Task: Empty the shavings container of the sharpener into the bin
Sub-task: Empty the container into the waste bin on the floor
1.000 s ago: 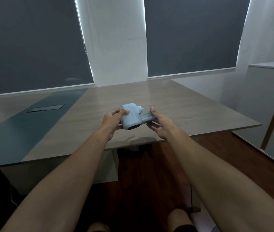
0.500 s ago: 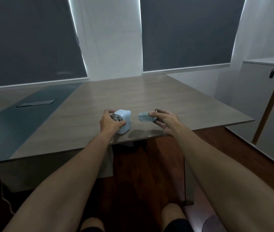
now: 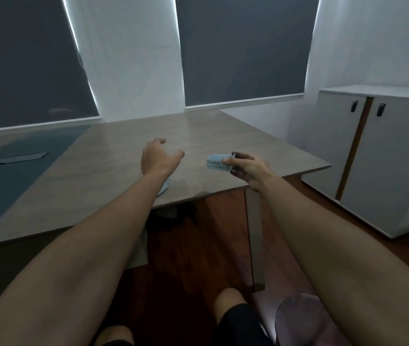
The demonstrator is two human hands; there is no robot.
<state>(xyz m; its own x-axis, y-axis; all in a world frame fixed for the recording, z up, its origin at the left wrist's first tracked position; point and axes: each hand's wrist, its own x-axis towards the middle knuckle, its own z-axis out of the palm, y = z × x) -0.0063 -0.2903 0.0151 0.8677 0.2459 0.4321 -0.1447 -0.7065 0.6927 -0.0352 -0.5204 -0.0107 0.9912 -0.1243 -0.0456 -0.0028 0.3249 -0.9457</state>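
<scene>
The left hand (image 3: 157,158) is hovering over the tabletop (image 3: 223,136) with its fingers (image 3: 177,156) spread wide, holding nothing. Just under that wrist, a bit of the pale blue sharpener (image 3: 164,187) is peeking out. The right hand (image 3: 250,168) is pinching the shavings container (image 3: 214,162) between thumb and fingers, sticking out to the left of the fingertips. No bin is showing. I think it is best to be keeping the open side up and moving slowly, so nothing spills.
</scene>
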